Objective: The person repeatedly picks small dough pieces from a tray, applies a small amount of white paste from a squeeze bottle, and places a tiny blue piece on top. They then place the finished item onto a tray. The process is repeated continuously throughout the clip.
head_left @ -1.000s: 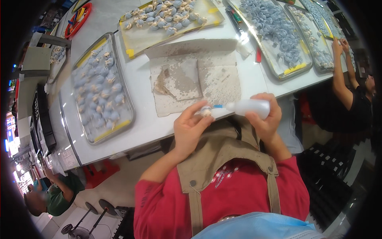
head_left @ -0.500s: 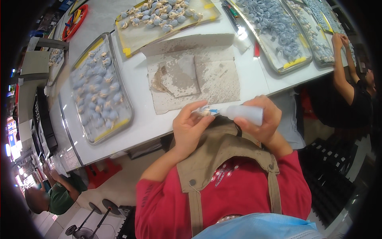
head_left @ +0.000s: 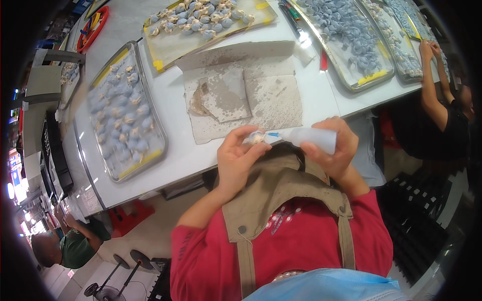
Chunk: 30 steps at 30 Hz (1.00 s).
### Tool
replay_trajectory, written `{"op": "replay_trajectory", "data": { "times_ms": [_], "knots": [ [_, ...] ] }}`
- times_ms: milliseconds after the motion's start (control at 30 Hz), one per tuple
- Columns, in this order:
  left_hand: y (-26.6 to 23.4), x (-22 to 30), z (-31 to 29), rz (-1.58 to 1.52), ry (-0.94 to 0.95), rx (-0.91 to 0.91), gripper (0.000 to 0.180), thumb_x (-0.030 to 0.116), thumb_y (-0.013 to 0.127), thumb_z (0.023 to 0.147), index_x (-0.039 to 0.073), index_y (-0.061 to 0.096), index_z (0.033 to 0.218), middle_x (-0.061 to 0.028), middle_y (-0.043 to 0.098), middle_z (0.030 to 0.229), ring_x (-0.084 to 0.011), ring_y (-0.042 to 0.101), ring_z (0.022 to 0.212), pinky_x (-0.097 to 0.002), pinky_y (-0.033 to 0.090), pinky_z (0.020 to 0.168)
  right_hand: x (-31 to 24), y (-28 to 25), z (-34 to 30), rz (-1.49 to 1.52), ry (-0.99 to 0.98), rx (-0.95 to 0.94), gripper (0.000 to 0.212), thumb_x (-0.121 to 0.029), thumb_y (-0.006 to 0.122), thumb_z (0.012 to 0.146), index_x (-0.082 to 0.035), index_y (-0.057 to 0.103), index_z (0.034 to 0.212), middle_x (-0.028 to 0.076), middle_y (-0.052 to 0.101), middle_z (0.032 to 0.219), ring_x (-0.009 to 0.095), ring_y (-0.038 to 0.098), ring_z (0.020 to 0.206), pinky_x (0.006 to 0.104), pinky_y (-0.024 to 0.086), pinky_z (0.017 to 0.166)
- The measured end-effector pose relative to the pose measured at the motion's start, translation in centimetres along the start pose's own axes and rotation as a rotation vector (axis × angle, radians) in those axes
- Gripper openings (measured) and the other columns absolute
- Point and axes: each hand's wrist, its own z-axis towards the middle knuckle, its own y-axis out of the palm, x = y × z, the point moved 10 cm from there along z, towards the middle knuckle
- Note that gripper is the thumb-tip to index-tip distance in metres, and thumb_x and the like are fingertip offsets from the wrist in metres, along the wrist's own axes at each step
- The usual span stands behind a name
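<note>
Between thumb and fingers, my left hand (head_left: 238, 156) pinches a small cream and blue-grey piece (head_left: 257, 138) over the table's front edge. My right hand (head_left: 341, 148) is wrapped round a translucent squeeze bottle (head_left: 314, 139), tilted so its blue nozzle (head_left: 273, 134) points left at the piece. Nozzle tip and piece are very close; whether they touch I cannot tell. Just beyond my hands lies a worn, stained cardboard sheet (head_left: 276, 95) with a smaller spotted piece of board (head_left: 226, 95) on it.
A metal-rimmed tray (head_left: 163, 140) of small blue-grey and cream pieces lies left. A yellow-taped board (head_left: 165, 47) holds more at the back. Another tray (head_left: 351, 88) of blue-grey shells lies right, near pens (head_left: 293, 12). Other people work at far right (head_left: 437, 110) and lower left (head_left: 75, 246).
The bottle and my right hand have shifted slightly right, drawing the nozzle back a little from the small piece. My left hand now shows more of that piece's cream side.
</note>
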Motion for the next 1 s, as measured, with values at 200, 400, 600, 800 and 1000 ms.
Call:
{"op": "replay_trajectory", "data": {
  "times_ms": [200, 400, 600, 800, 1000],
  "knots": [
    [0.0, -0.3, 0.0, -0.006, -0.022, 0.001, 0.037, -0.002, 0.061, 0.080, -0.001, 0.046, 0.114, -0.0125, 0.056, 0.107, -0.0164, 0.061, 0.085, -0.0240, 0.048, 0.073, -0.1, 0.3, 0.2, -0.014, -0.009, -0.018, 0.032, -0.016, 0.080, 0.066, -0.001, 0.058, 0.085, 0.007, 0.060, 0.070, 0.014, 0.059, 0.058, 0.0241, 0.045, 0.050],
    [-0.1, -0.2, -0.1, -0.014, -0.016, -0.001, 0.037, 0.000, 0.061, 0.081, -0.001, 0.046, 0.115, -0.0122, 0.057, 0.106, -0.0161, 0.061, 0.085, -0.0236, 0.048, 0.073, 0.3, 0.6, 0.0, -0.003, -0.009, 0.000, 0.032, -0.017, 0.080, 0.067, -0.001, 0.058, 0.084, 0.007, 0.059, 0.070, 0.013, 0.057, 0.056, 0.0238, 0.044, 0.049],
    [-1.0, -0.4, 0.3, -0.073, 0.002, 0.012, 0.036, 0.001, 0.060, 0.081, 0.000, 0.047, 0.115, -0.0128, 0.057, 0.109, -0.0158, 0.060, 0.084, -0.0229, 0.048, 0.073, 4.4, 1.1, -0.4, 0.242, 0.265, 0.061, 0.028, -0.012, 0.073, 0.074, 0.000, 0.054, 0.091, 0.004, 0.057, 0.071, 0.009, 0.055, 0.063, 0.0223, 0.043, 0.054],
    [-1.3, 0.3, 0.4, -0.047, 0.026, 0.011, 0.035, 0.000, 0.060, 0.081, 0.001, 0.048, 0.114, -0.0126, 0.056, 0.110, -0.0153, 0.060, 0.084, -0.0227, 0.049, 0.071, 9.7, 4.2, 1.3, 0.171, 0.434, 0.126, 0.024, -0.017, 0.066, 0.081, -0.001, 0.053, 0.094, 0.006, 0.058, 0.073, 0.012, 0.055, 0.066, 0.0245, 0.044, 0.058],
    [-1.1, 1.1, 0.6, -0.056, 0.029, 0.014, 0.035, -0.003, 0.060, 0.080, 0.001, 0.048, 0.113, -0.0116, 0.056, 0.110, -0.0149, 0.060, 0.084, -0.0229, 0.048, 0.071, 9.6, 2.1, 4.1, -0.224, 0.101, 0.154, 0.018, -0.016, 0.065, 0.078, -0.001, 0.061, 0.086, 0.012, 0.063, 0.077, 0.024, 0.060, 0.067, 0.0326, 0.046, 0.064]
  ]
}}
